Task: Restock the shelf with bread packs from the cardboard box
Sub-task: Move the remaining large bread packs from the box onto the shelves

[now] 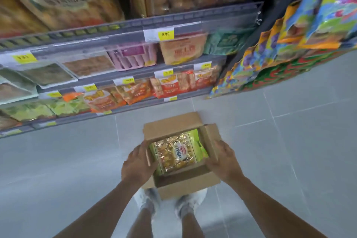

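Note:
An open cardboard box [185, 181] is below me over the grey floor, just above my feet. Inside lies a bread pack [178, 153] with green edges and a clear window showing golden buns. My left hand [138, 164] grips the box's left wall, fingers curled over its rim beside the pack. My right hand [225, 157] holds the right flap and wall from outside. The shelf [119, 35] rises ahead, with large bread bags on its top level and price tags along its rails.
Lower shelf levels hold flat trays, pink and orange packs [173, 83] and green packs. A rack of colourful snack bags [289, 44] stands at the right. Grey tiled floor [289, 141] spreads around the box. My white shoes [146, 201] show under it.

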